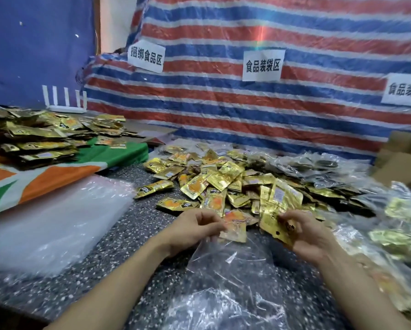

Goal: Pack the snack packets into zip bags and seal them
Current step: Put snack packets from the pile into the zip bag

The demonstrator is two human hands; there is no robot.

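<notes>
Left grip [197,228] pinches zip bag [235,270] edge; right grip [304,232] holds gold packets [271,226].
I see both beside the packet pile [223,182].

A red, white and blue striped tarp [247,110] hangs behind the speckled grey tabletop [133,229], bearing three white paper signs [263,65] (the rightmost cut off). At left, a white rack [66,109] stands before a blue sheet [33,44], near an orange, green and white cloth [56,179]; a cardboard box [402,153] sits right.
</notes>
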